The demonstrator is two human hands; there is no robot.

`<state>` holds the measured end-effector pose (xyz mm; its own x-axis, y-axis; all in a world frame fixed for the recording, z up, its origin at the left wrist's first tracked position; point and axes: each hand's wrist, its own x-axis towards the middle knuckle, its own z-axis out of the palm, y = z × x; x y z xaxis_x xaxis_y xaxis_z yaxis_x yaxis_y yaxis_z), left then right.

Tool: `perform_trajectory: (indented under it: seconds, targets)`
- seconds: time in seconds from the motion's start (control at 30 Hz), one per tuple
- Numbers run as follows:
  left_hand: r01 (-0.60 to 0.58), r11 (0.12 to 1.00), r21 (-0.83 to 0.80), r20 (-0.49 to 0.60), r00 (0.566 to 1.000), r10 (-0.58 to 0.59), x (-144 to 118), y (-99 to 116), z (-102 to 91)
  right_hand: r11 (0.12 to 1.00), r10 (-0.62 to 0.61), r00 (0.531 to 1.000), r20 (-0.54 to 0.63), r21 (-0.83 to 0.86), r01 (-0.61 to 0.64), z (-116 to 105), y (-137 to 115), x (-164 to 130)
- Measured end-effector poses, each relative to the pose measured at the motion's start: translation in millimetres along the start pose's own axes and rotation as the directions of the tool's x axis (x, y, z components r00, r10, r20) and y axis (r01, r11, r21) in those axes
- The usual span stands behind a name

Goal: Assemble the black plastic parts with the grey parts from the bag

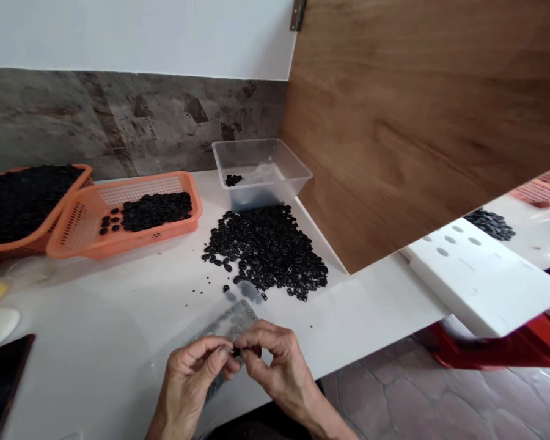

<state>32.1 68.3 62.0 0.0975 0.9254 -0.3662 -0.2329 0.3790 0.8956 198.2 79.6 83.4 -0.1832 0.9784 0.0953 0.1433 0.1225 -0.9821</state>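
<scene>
My left hand (195, 370) and my right hand (275, 354) meet close to the table's front edge. Between their fingertips is a small black piece (236, 352), pinched from both sides; its exact shape is mostly hidden by the fingers. Under the hands lies a clear plastic tray (178, 333) with many small dark grey parts (229, 321) in it. Just beyond, a large heap of small black oval pieces (270, 250), some showing two holes, spreads over the white table.
Orange perforated baskets (187, 226) with black pieces (158, 211) stand at the left. A clear bin (297, 171) sits behind the heap. A wooden panel (394, 122) rises at the right, beside a white box (481, 269). A dark flat device (4, 382) lies at the left edge.
</scene>
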Motion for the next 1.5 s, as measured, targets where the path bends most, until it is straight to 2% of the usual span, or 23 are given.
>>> perform_trajectory:
  seconds: [0.07,0.23,0.4,0.53,0.8,1.07,1.5]
  targets:
    - [0.004,1.000,0.006,-0.032,0.999,-0.004,0,-2,-1.5,1.000,0.025,1.000,-0.011,0.016,-0.024,1,-1,0]
    - [-0.008,0.999,-0.041,-0.135,0.991,0.003,-4,-3,0.8,0.964,0.155,0.987,-0.036,0.226,-0.143,10,6,-4]
    - [-0.012,0.997,-0.080,-0.118,0.993,0.003,-7,-1,6.3,0.896,0.179,0.983,-0.032,0.419,-0.149,15,10,-9]
    - [-0.010,0.989,-0.148,-0.130,0.991,-0.010,-8,1,8.8,0.849,0.185,0.983,-0.010,0.505,-0.155,15,7,-10]
    - [-0.017,0.990,-0.141,-0.108,0.994,0.001,-9,3,9.3,0.804,0.174,0.984,0.037,0.571,-0.164,16,1,-8]
    - [-0.026,0.999,-0.039,-0.114,0.993,0.021,-8,2,7.5,0.823,0.110,0.993,0.050,0.555,-0.119,15,4,-10]
    - [-0.075,0.990,0.120,-0.111,0.990,0.089,-10,-1,3.2,0.833,0.140,0.988,0.058,0.533,-0.150,15,1,-8]
